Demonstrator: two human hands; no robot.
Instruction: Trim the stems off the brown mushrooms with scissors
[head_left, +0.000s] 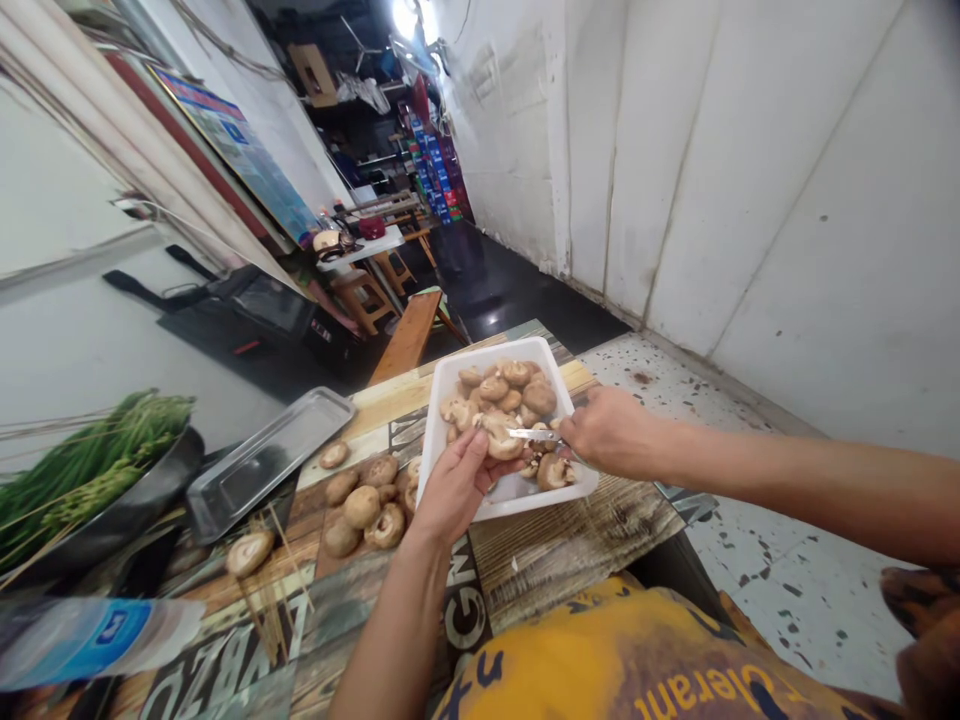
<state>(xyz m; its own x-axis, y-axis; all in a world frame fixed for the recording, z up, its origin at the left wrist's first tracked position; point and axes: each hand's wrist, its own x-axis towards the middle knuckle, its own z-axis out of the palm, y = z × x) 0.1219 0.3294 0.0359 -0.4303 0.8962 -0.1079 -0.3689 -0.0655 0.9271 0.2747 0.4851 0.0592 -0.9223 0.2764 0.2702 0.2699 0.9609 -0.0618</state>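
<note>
The fingers (pixel 474 446) of the left hand (pixel 451 488) are closed around a shiitake mushroom (pixel 499 436), gills upward, over the near half of a white plastic tray (pixel 540 502) of others. The right hand (pixel 600 428) grips what look like small scissors (pixel 529 434), the metal blade against the mushroom. It should handle as light and springy, its rim likely to tear if pinched; the firm cap edge, supported from below, seems the best hold.

Nearest, a yellow garment (pixel 585 655) bears upside-down lettering, something like "oleran". On the wood-patterned table (pixel 562 535), pale letters resembling "GM" stand out on black. The bottle (pixel 105 635) at left has a blue label with an unreadable white mark. Farther off, the blue wall poster (pixel 236 145) and stacked cartons (pixel 435 165) carry print too small to read.
</note>
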